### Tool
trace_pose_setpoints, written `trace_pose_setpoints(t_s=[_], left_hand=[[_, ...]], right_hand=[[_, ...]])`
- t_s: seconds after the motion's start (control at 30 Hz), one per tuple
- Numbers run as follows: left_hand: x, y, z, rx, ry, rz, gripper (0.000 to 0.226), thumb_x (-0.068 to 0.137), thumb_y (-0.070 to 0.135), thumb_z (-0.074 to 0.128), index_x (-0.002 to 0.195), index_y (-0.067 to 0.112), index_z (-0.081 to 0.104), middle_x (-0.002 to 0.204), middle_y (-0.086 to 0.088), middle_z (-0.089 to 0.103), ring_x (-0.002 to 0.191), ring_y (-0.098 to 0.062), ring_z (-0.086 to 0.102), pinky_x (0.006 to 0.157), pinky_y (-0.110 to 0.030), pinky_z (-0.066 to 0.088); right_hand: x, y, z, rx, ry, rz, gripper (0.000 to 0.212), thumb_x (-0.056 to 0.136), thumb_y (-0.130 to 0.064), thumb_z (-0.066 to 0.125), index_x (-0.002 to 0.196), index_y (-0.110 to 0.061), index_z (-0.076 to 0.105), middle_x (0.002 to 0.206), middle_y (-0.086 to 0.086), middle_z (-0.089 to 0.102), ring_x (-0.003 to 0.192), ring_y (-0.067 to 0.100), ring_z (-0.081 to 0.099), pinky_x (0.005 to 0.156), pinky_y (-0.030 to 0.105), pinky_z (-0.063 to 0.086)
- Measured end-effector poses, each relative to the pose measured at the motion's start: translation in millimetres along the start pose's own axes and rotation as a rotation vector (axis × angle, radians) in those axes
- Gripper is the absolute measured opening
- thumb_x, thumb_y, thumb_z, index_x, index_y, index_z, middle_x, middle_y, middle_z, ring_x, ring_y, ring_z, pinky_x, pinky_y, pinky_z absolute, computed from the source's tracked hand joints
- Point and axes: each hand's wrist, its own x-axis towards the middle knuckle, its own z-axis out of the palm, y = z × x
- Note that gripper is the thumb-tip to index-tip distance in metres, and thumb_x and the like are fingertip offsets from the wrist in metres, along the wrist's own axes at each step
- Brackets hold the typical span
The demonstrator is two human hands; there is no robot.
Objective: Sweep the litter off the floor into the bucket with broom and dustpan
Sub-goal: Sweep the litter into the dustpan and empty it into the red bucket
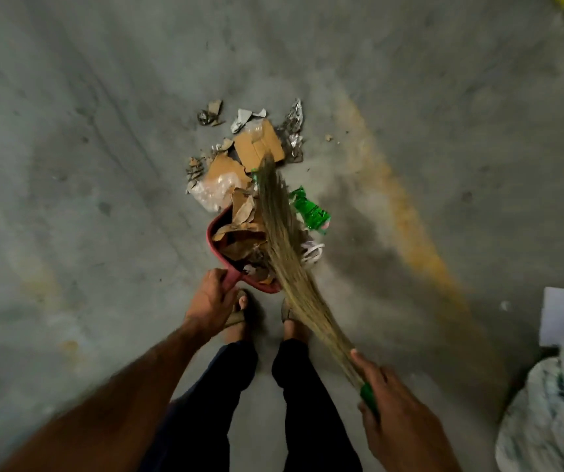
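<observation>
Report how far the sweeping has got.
Done: torn cardboard already lies in the red dustpan. In hand: the left hand holds the dustpan's handle and the right hand draws the broom across the pile. Left: cardboard pieces, foil scraps and a green wrapper on the floor; no bucket in view.

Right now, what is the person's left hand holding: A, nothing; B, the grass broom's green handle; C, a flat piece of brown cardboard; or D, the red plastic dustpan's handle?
D: the left hand grips the handle of the red plastic dustpan, while the right hand holds the grass broom by its green handle.
</observation>
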Motion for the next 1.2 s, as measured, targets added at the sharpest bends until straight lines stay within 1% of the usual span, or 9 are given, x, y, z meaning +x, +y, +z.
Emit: trace_pose_setpoints(t_s=[0.2, 0.3, 0.43, 0.63, 0.73, 0.8, 0.93, 1.07, 1.2], left_hand=[[-110.4, 31.0, -68.0, -0.102, 0.077, 0.044, 0.019, 0.094, 0.038, 0.056, 0.11, 0.03, 0.048, 0.098, 0.006, 0.054, 0.081, -0.016, 0.059, 0.065, -0.033, 0.048], [-160.1, 61.7, -106.8, -0.096, 0.124, 0.108, 0.018, 0.095, 0.036, 0.057, 0.109, 0.03, 0.047, 0.098, 0.006, 0.053, 0.08, -0.013, 0.057, 0.064, -0.029, 0.044], [-209.9, 93.7, -155.2, -0.079, 0.184, 0.182, 0.023, 0.094, 0.037, 0.057, 0.112, 0.027, 0.047, 0.098, 0.004, 0.053, 0.08, -0.013, 0.055, 0.065, -0.031, 0.045], [-265.4, 127.5, -209.9, -0.151, 0.266, 0.309, 0.026, 0.096, 0.026, 0.057, 0.117, 0.013, 0.048, 0.086, 0.006, 0.051, 0.067, -0.005, 0.049, 0.053, -0.021, 0.035], [-279.8, 126.7, -237.2, -0.172, 0.301, 0.395, 0.028, 0.095, 0.027, 0.059, 0.116, 0.011, 0.05, 0.094, 0.003, 0.053, 0.077, -0.011, 0.051, 0.065, -0.028, 0.037], [-283.6, 120.9, -254.4, -0.173, 0.303, 0.443, 0.028, 0.094, 0.029, 0.061, 0.114, 0.011, 0.051, 0.094, 0.001, 0.055, 0.08, -0.015, 0.054, 0.064, -0.028, 0.038], [-294.5, 100.8, -280.4, -0.165, 0.248, 0.518, 0.029, 0.094, 0.029, 0.062, 0.114, 0.012, 0.051, 0.092, 0.002, 0.057, 0.077, -0.009, 0.054, 0.062, -0.027, 0.04], [-305.5, 74.4, -291.9, -0.121, 0.195, 0.564, 0.028, 0.093, 0.029, 0.062, 0.112, 0.012, 0.052, 0.093, 0.0, 0.059, 0.079, -0.013, 0.056, 0.061, -0.028, 0.04], [-328.2, 68.5, -290.3, -0.078, 0.115, 0.657, 0.019, 0.094, 0.02, 0.061, 0.108, 0.012, 0.05, 0.089, 0.001, 0.058, 0.072, -0.007, 0.054, 0.056, -0.019, 0.039]], right_hand=[[-107.7, -7.3, -41.9, -0.008, 0.002, 0.019, 0.069, 0.092, -0.036, 0.048, 0.151, -0.041, 0.013, 0.145, -0.015, 0.041, 0.11, 0.008, 0.057, 0.083, 0.021, 0.046], [-157.4, -16.2, -66.5, -0.047, 0.083, 0.056, 0.057, 0.087, -0.042, 0.044, 0.142, -0.034, 0.03, 0.122, -0.008, 0.057, 0.1, 0.013, 0.061, 0.073, 0.027, 0.044], [-214.1, -31.6, -93.0, -0.087, 0.181, 0.025, 0.036, 0.09, -0.048, 0.04, 0.119, -0.026, 0.04, 0.092, -0.004, 0.059, 0.084, 0.017, 0.064, 0.064, 0.03, 0.042], [-274.8, -50.3, -97.4, -0.085, 0.365, -0.071, 0.03, 0.094, -0.05, 0.039, 0.115, -0.028, 0.036, 0.087, -0.007, 0.054, 0.082, 0.018, 0.065, 0.063, 0.033, 0.046], [-297.6, -61.8, -86.8, 0.016, 0.417, -0.077, 0.047, 0.088, -0.073, 0.029, 0.123, -0.041, 0.034, 0.084, -0.006, 0.062, 0.075, 0.016, 0.065, 0.068, 0.037, 0.056], [-311.6, -71.7, -73.9, 0.053, 0.465, -0.078, 0.061, 0.079, -0.086, 0.019, 0.128, -0.05, 0.029, 0.085, -0.006, 0.065, 0.075, 0.014, 0.066, 0.069, 0.037, 0.057], [-339.7, -102.4, -39.0, 0.068, 0.566, -0.045, 0.052, 0.086, -0.073, 0.029, 0.131, -0.046, 0.029, 0.081, -0.005, 0.064, 0.069, 0.013, 0.064, 0.064, 0.036, 0.056], [-367.1, -131.4, 12.0, 0.054, 0.632, 0.048, 0.052, 0.086, -0.076, 0.026, 0.118, -0.036, 0.037, 0.079, -0.004, 0.06, 0.065, 0.016, 0.06, 0.06, 0.038, 0.054], [-406.0, -163.1, 60.9, 0.087, 0.698, 0.147, 0.036, 0.094, -0.061, 0.041, 0.11, -0.028, 0.042, 0.08, -0.008, 0.054, 0.064, 0.013, 0.051, 0.055, 0.028, 0.037]])
